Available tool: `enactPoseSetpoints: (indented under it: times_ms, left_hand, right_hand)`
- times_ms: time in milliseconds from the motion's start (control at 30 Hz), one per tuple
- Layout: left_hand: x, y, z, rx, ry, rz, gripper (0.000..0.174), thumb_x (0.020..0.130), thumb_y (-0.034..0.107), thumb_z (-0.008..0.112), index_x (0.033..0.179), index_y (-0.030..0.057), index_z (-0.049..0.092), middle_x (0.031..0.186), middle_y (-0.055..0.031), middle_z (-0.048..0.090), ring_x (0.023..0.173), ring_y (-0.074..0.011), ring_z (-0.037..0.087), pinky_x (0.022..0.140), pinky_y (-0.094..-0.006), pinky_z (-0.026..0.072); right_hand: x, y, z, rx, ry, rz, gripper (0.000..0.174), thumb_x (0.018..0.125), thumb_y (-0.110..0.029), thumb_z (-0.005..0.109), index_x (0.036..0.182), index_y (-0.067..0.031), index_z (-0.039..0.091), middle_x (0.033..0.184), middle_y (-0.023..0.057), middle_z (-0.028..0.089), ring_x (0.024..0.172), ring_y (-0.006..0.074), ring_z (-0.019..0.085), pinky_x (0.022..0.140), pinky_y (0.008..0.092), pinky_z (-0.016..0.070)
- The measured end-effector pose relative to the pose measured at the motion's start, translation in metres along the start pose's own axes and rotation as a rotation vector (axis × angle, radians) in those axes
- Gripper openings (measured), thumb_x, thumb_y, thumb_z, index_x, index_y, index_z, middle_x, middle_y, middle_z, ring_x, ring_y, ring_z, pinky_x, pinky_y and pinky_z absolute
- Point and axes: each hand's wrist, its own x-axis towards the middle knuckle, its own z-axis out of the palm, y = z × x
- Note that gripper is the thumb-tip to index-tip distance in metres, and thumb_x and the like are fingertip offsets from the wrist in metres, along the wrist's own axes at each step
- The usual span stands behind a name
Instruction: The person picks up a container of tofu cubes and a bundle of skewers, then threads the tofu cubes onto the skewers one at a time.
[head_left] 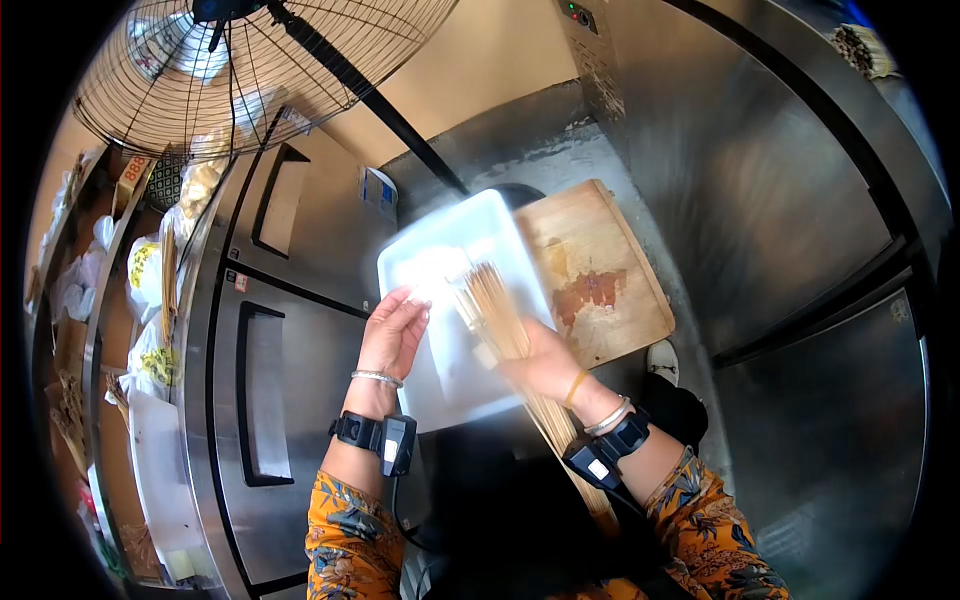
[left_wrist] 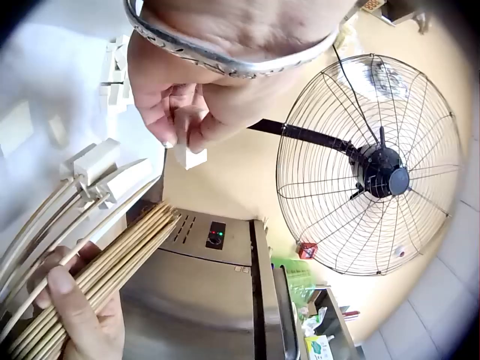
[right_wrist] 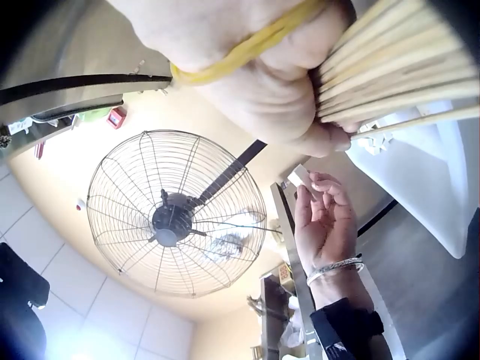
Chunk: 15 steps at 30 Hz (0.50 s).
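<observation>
White block: upper centre of left-wrist view, pinched by left hand.
Wooden skewers: centre of head view, clamped in right hand.
Skewer ends: best kept steady, clear of fingers.

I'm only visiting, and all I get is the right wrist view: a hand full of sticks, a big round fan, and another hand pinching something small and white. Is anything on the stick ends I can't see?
Observer: Yes. The left wrist view shows white blocks near the ends of some of the sticks.
Visitor: Oh! And what's lying around nearby, outside my picture?
Observer: The head view shows a stained wooden board, just to the right of the white tray in that picture.
Visitor: One more: what clothing would I see?
Observer: Orange sleeves with a leafy, flowery pattern, again in the head view.
</observation>
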Motion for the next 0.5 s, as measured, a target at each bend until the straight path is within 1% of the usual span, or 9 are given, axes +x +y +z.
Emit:
enactPoseSetpoints:
  times_ms: [33, 100, 133, 200, 233, 300, 367, 500]
  left_hand:
    - [0.0, -0.001, -0.002, -0.013, 0.006, 0.012, 0.024, 0.084, 0.0, 0.06, 0.108, 0.0011, 0.058, 0.097, -0.0075, 0.063, 0.092, -0.0143, 0.059, 0.078, -0.0243, 0.0508]
    - [0.002, -0.005, -0.004, -0.037, 0.01, 0.036, 0.024, 0.084, -0.001, 0.06, 0.108, 0.0014, 0.058, 0.098, -0.007, 0.063, 0.092, -0.0139, 0.059, 0.079, -0.0238, 0.0499]
    - [0.003, -0.006, -0.004, -0.036, 0.009, 0.048, 0.025, 0.084, -0.001, 0.06, 0.109, 0.0015, 0.058, 0.098, -0.0065, 0.062, 0.091, -0.0136, 0.059, 0.079, -0.0233, 0.0495]
    - [0.004, -0.007, -0.004, -0.033, 0.007, 0.067, 0.026, 0.084, -0.001, 0.059, 0.11, 0.0016, 0.058, 0.097, -0.0055, 0.062, 0.09, -0.0131, 0.058, 0.079, -0.0222, 0.0486]
    - [0.005, -0.008, -0.005, -0.04, -0.006, 0.06, 0.026, 0.085, 0.0, 0.059, 0.111, 0.002, 0.058, 0.097, -0.0051, 0.062, 0.089, -0.0131, 0.058, 0.078, -0.0225, 0.0488]
    - [0.007, -0.007, -0.006, -0.053, -0.031, 0.045, 0.027, 0.086, 0.002, 0.059, 0.113, 0.0028, 0.058, 0.097, -0.0042, 0.062, 0.087, -0.0131, 0.058, 0.077, -0.023, 0.0492]
    - [0.008, -0.005, -0.002, -0.103, 0.0, -0.013, 0.028, 0.087, 0.005, 0.059, 0.114, 0.0037, 0.057, 0.099, -0.004, 0.06, 0.086, -0.014, 0.057, 0.077, -0.0243, 0.0499]
    - [0.012, -0.014, -0.003, -0.24, 0.008, -0.066, 0.029, 0.088, 0.012, 0.061, 0.116, 0.0052, 0.056, 0.103, -0.0043, 0.058, 0.087, -0.016, 0.057, 0.075, -0.0266, 0.0509]
  right_hand:
    - [-0.001, -0.004, 0.001, -0.004, 0.003, -0.008, 0.048, 0.078, -0.008, 0.063, 0.123, -0.0012, 0.047, 0.104, 0.009, 0.058, 0.091, 0.0169, 0.057, 0.078, 0.029, 0.0477]
    - [-0.001, -0.003, 0.001, -0.003, 0.03, -0.02, 0.048, 0.078, -0.007, 0.063, 0.123, -0.0013, 0.047, 0.105, 0.0086, 0.059, 0.092, 0.0164, 0.057, 0.078, 0.0287, 0.0476]
    - [-0.001, 0.001, 0.003, 0.001, 0.054, -0.022, 0.05, 0.076, -0.011, 0.063, 0.122, -0.0001, 0.047, 0.105, 0.0139, 0.059, 0.095, 0.0229, 0.058, 0.081, 0.0322, 0.0471]
    - [-0.001, 0.001, 0.003, 0.015, 0.059, -0.026, 0.053, 0.073, -0.015, 0.064, 0.121, 0.0011, 0.047, 0.106, 0.0189, 0.06, 0.098, 0.029, 0.058, 0.084, 0.0354, 0.0464]
    - [-0.001, -0.001, 0.003, 0.027, 0.037, -0.031, 0.054, 0.073, -0.014, 0.064, 0.121, 0.0012, 0.047, 0.106, 0.0186, 0.06, 0.098, 0.0287, 0.058, 0.084, 0.0352, 0.0462]
    - [-0.002, -0.004, 0.004, 0.036, 0.011, -0.037, 0.051, 0.075, -0.008, 0.063, 0.123, 0.0002, 0.047, 0.105, 0.0132, 0.059, 0.095, 0.022, 0.057, 0.081, 0.0316, 0.0464]
    - [-0.003, -0.009, 0.005, 0.027, 0.004, -0.039, 0.048, 0.078, 0.001, 0.059, 0.124, -0.002, 0.047, 0.102, 0.0031, 0.057, 0.089, 0.0092, 0.055, 0.075, 0.0247, 0.0472]
    - [-0.004, -0.016, 0.004, -0.013, -0.005, -0.022, 0.048, 0.078, 0.0, 0.061, 0.124, -0.0019, 0.048, 0.101, 0.0024, 0.057, 0.088, 0.009, 0.054, 0.074, 0.0243, 0.0469]
